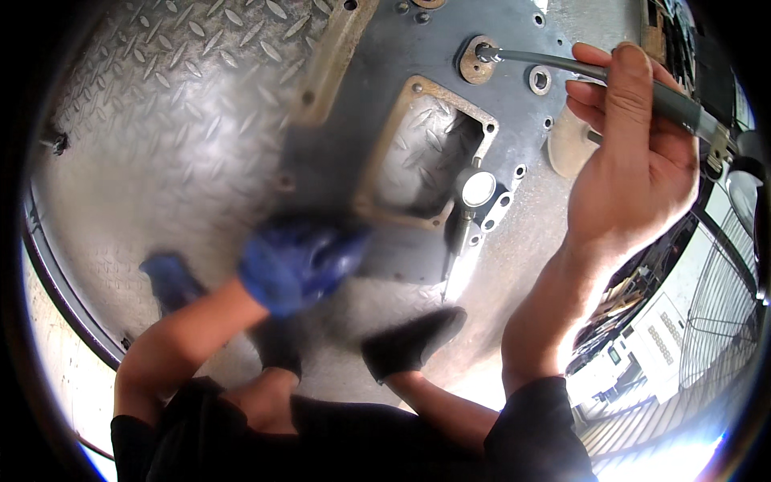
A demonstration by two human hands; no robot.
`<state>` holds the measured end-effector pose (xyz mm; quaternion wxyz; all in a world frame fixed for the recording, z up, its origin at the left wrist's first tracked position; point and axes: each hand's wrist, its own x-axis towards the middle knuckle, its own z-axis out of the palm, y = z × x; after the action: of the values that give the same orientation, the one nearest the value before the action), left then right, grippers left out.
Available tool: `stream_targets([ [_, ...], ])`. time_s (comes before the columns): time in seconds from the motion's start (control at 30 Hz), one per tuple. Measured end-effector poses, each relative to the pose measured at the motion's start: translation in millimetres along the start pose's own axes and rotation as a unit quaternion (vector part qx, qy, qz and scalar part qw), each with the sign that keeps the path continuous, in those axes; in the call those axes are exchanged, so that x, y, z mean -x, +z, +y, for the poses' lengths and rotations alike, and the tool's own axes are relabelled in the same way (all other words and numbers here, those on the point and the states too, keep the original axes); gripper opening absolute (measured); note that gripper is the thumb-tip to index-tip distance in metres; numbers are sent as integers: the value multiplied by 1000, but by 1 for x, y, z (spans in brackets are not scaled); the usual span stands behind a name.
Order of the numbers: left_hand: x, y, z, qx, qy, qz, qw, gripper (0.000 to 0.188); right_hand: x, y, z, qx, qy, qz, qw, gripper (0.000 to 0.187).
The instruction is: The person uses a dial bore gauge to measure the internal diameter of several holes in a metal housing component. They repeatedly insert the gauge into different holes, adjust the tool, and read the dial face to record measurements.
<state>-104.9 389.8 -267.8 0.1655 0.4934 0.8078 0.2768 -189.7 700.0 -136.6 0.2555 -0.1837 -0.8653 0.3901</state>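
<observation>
My right hand [634,153] is bare and wrapped around a slim grey pneumatic tool [666,100]. The tool's tip [484,53] meets a rusty round boss on a grey metal cover plate [474,24] that lies on the floor. My left hand [299,257] wears a blue glove, looks blurred, and hovers at the plate's near left edge with nothing visible in it. The plate has a rectangular opening [430,153] with a rusty gasket face around it.
The plate rests on a diamond-tread steel floor [161,136]. A screwdriver-like tool [458,241] with a round shiny cap lies on the plate near the opening. My feet in dark socks [414,341] stand just below. A wire fence [723,273] is at the right.
</observation>
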Motion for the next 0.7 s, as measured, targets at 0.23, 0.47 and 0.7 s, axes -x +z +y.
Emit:
stream_targets([
  [0.23,-13,-4,-1,-6,10,66,998,44,4,1,-13,53,28,-1,998,29],
  [0.47,-15,-2,1,-14,1,104,994,40,6,1,-13,20,48,3,999,35],
  [0.7,-22,-9,4,-5,4,110,994,38,2,0,-18,31,68,-14,997,34],
])
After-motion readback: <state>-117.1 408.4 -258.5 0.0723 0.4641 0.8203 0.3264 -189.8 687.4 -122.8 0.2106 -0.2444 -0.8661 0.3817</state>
